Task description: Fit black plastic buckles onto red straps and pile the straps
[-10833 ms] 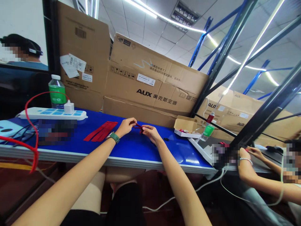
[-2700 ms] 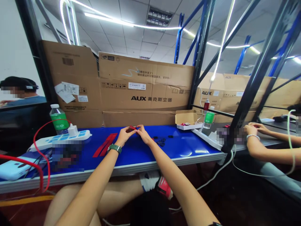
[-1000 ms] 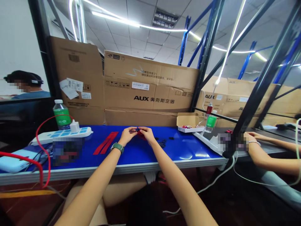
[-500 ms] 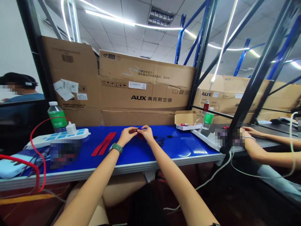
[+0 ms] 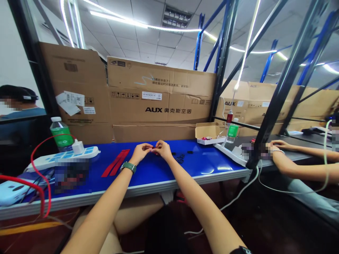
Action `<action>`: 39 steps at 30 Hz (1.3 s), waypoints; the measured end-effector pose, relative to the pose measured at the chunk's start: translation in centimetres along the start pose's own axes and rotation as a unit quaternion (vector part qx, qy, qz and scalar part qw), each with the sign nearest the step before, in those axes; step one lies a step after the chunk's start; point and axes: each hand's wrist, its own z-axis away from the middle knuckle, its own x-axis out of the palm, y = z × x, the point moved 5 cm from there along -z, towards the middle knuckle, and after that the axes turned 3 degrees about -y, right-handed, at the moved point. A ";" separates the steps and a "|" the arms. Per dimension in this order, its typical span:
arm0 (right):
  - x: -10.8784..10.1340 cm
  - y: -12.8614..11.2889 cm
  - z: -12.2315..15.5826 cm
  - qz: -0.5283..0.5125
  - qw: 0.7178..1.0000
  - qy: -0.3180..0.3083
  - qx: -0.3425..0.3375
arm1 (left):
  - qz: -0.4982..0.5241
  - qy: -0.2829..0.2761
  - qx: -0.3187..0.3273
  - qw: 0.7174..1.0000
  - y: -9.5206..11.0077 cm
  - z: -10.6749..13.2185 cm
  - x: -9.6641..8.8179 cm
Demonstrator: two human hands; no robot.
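Observation:
My left hand, with a green-strapped watch on its wrist, is closed in a pinch above the blue table. Its fingertips meet those of my right hand, which is pinched too. A bit of dark red material shows between and below the fingers, mostly hidden by them; it resembles a ribbon strip. Left of my hands, two flat red ribbon strips lie side by side on the table. Just right of my right hand are black scissors, partly behind the forearm, and a small black piece.
A white power strip, a green-labelled bottle and a red cable occupy the left side. An open small carton stands at the back right. Cardboard panels wall off the back. Another person's arm rests at the right-hand table.
My hands stay pinched together at about the same place on the table. Less of the dark red material shows between them now. The view has shifted slightly.

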 end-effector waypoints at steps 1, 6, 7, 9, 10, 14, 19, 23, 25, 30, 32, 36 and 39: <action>0.1 -0.3 0.0 0.022 0.999 -0.001 -0.029 | -0.003 0.011 -0.002 1.000 -0.2 -0.1 0.0; 0.8 -2.0 0.0 0.149 0.974 -0.001 -0.170 | -0.014 0.072 0.008 0.997 -1.1 -0.5 -0.3; 0.8 -2.1 -0.1 0.161 0.972 -0.004 -0.174 | -0.012 0.085 0.010 0.996 -1.2 -0.5 -0.4; 0.6 -2.2 -0.1 0.182 0.969 -0.002 -0.170 | -0.011 0.107 0.009 0.994 -1.5 -0.5 -0.6; 0.5 -2.2 -0.1 0.192 0.966 0.004 -0.171 | -0.011 0.114 0.007 0.993 -1.7 -0.5 -0.7; 0.3 -2.5 0.2 0.204 0.957 0.013 -0.206 | 0.036 0.099 -0.037 0.994 -2.2 -0.6 -0.6; 0.9 -2.5 0.3 0.177 0.962 -0.026 -0.208 | 0.129 0.029 -0.096 0.987 -2.0 -0.3 0.5; 0.9 -3.0 0.3 0.166 0.963 0.001 -0.210 | 0.131 0.053 -0.059 0.988 -1.2 -0.2 0.3; 0.8 -3.1 0.2 0.153 0.969 0.015 -0.194 | 0.122 0.055 -0.057 0.989 -1.1 -0.2 0.2; 0.9 -2.5 0.0 0.111 0.980 0.004 -0.163 | 0.094 0.076 -0.045 0.992 -1.2 -0.5 -0.2; 0.9 -2.1 -0.1 0.094 0.984 -0.014 -0.149 | 0.079 0.095 -0.034 0.992 -1.3 -0.5 -0.5; 0.9 -1.1 -0.3 0.068 0.991 -0.021 -0.116 | 0.032 0.155 -0.028 0.987 -1.4 -0.4 -1.6; 0.9 -0.2 -0.8 0.053 0.995 -0.025 -0.078 | 0.021 0.221 -0.025 0.975 -1.3 -0.2 -2.7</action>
